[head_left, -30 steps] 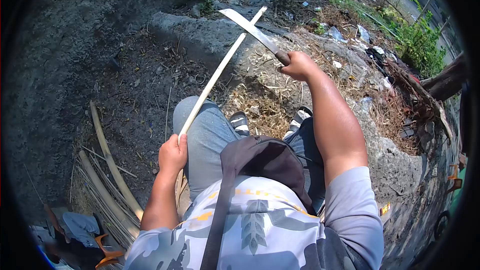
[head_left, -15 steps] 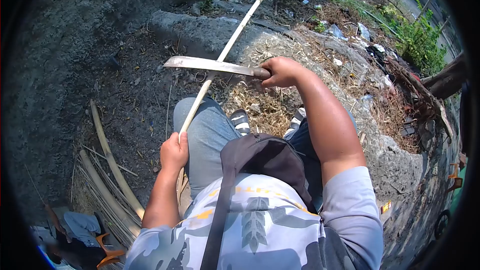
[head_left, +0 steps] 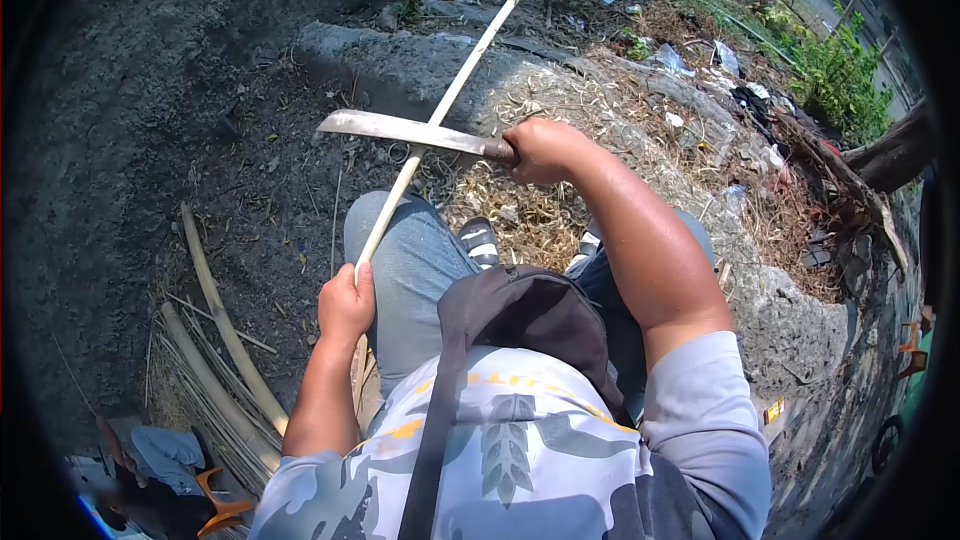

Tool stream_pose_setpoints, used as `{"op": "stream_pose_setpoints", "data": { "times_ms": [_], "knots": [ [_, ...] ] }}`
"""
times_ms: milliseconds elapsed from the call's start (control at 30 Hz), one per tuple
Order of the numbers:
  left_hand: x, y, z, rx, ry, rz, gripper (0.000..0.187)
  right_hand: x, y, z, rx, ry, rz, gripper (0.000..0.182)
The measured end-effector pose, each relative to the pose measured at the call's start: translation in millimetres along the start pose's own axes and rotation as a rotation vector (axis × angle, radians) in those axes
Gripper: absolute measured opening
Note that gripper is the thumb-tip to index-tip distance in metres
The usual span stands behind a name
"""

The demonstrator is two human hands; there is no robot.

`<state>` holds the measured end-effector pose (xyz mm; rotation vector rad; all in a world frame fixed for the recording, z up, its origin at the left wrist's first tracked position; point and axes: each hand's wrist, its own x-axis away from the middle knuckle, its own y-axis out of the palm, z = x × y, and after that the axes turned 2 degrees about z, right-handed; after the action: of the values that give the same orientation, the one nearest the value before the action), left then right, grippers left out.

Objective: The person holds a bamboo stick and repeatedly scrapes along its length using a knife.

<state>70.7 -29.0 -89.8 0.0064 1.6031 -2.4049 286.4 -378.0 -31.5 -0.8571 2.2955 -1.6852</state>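
My left hand (head_left: 346,302) is wrapped round the lower end of a long, pale bamboo strip (head_left: 472,70), thumb along its top, above my left thigh. The strip slants up and away to the right, its far end out over the rough ground. In my right hand (head_left: 545,150) is the dark handle of a machete (head_left: 390,128). Its broad, worn blade crosses the strip about midway, with the tip pointing left. Where they cross, the blade overlaps the strip in this view.
Long bamboo pieces (head_left: 225,315) and thin strips lie to my left. Pale shavings (head_left: 520,200) cover the ground around my sandals. A concrete ledge (head_left: 400,65) runs ahead, with litter and plants beyond. At lower left a person (head_left: 165,465) is beside an orange chair (head_left: 222,508).
My right hand and the machete have shifted a little left and slightly nearer to me. The bamboo strip's far end has moved slightly left, with my left hand keeping its hold.
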Motion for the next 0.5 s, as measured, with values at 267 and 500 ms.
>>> {"op": "stream_pose_setpoints", "data": {
  "times_ms": [267, 500],
  "knots": [
    [2.9, 4.9, -9.3, 0.088, -0.02, 0.005, 0.048, -10.6, 2.8, 32.2, -0.078, 0.117, 0.17, 0.03],
    [-5.7, -13.9, 2.2, -0.026, -0.027, -0.085, 0.049, -7.1, 11.9, 89.7, -0.211, 0.361, 0.3, 0.034]
  ]
}}
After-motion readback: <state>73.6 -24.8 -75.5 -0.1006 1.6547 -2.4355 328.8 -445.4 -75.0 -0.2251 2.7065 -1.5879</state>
